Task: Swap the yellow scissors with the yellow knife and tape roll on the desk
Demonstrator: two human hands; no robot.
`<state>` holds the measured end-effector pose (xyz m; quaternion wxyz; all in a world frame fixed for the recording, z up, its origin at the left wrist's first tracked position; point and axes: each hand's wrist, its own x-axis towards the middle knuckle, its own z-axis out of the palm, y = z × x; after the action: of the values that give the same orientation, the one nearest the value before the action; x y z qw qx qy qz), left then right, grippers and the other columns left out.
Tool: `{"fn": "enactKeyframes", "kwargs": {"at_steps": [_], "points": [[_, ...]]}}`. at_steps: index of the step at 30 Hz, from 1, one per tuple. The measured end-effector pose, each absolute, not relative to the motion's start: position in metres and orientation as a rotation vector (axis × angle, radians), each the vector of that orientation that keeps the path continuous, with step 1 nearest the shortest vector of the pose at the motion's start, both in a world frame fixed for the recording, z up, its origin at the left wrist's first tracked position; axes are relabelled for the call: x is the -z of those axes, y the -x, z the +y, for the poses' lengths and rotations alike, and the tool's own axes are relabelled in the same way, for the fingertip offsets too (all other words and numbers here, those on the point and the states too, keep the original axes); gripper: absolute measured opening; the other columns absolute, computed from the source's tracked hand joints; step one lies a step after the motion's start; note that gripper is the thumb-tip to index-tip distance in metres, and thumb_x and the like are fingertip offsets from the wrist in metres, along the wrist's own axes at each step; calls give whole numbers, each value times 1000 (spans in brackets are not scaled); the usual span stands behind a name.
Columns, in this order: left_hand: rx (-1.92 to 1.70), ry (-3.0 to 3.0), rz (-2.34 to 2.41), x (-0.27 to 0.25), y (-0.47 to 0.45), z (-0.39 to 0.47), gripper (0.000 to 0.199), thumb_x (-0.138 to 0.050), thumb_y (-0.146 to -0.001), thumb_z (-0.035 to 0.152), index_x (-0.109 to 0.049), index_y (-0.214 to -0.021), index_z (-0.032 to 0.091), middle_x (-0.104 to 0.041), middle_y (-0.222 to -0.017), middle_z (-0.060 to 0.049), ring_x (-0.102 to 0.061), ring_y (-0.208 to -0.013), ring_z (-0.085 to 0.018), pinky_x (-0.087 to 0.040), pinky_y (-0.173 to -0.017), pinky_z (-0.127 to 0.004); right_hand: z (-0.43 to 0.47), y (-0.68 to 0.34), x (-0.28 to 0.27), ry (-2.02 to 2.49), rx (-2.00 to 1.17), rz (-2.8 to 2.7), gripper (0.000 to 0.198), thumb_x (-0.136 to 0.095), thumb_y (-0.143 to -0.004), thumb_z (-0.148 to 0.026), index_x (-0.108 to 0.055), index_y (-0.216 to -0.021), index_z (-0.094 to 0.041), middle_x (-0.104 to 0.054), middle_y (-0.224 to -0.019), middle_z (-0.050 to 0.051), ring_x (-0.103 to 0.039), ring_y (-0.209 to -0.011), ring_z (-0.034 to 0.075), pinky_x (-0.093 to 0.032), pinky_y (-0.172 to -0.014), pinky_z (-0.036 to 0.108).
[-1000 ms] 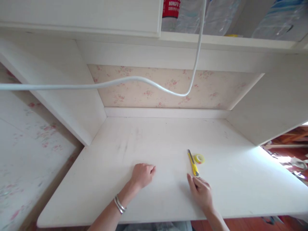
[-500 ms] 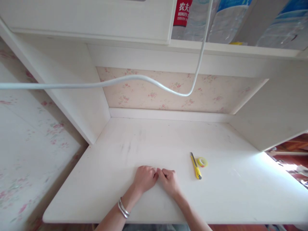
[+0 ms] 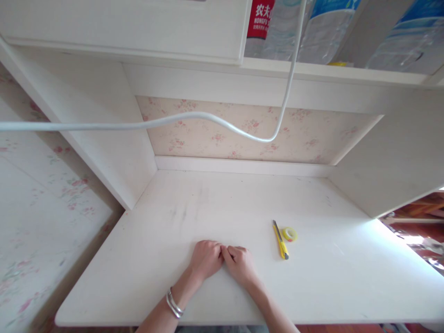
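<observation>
My left hand (image 3: pixel 207 259) rests on the white desk (image 3: pixel 145 259), its fingers curled in and a silver bangle (image 3: pixel 174 303) round its wrist. Against it lies my right hand (image 3: pixel 240 264), also closed, with its thumb and finger pressed up to the left fingers. Whatever may be pinched between them is hidden. To the right of the hands, apart from them, lies a yellow utility knife (image 3: pixel 281 241) with its dark end pointing away. A small roll of yellow tape (image 3: pixel 289 234) sits beside the knife.
A white cable (image 3: pixel 194 115) hangs across the view above the desk. Overhead is a shelf (image 3: pixel 329 68) with several large water bottles (image 3: pixel 321 39), next to a white cupboard panel (image 3: pixel 138 30). White side panels (image 3: pixel 391 157) stand at both ends.
The view has shifted slightly, so the desk, knife and tape appear a little further left. Both hands stay closed and together in nearly the same place.
</observation>
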<state>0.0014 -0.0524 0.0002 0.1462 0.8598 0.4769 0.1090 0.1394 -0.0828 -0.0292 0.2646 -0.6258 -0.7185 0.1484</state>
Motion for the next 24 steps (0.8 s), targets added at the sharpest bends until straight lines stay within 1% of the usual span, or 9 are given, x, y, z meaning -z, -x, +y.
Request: {"fn": "enactKeyframes", "kwargs": {"at_steps": [7, 18, 24], "points": [[-298, -2483, 1386, -1, -2, -52, 22, -44, -81, 20, -64, -73, 20, -68, -76, -3, -62, -72, -18, -41, -64, -26, -82, -140, 33, 1710, -364, -1950, 50, -30, -94, -38, -52, -53, -19, -54, -50, 0, -45, -48, 9, -24, -52, 22], [-290, -2473, 1394, -2, -2, -53, 22, -44, -82, 20, -65, -75, 20, -69, -78, -4, -62, -73, -18, -41, -65, -26, -83, -140, 29, 1708, -387, -1949, 52, -29, -94, -39, -56, -54, -19, -54, -49, 0, -45, -48, 10, -24, -51, 23], [-288, -2452, 1401, -1, -3, -53, 21, -45, -81, 20, -65, -74, 19, -68, -78, -5, -62, -74, -17, -42, -67, -25, -83, -140, 29, 1720, -371, -1968, 52, -28, -94, -39, -55, -54, -19, -56, -51, 0, -47, -49, 9, -25, -53, 22]]}}
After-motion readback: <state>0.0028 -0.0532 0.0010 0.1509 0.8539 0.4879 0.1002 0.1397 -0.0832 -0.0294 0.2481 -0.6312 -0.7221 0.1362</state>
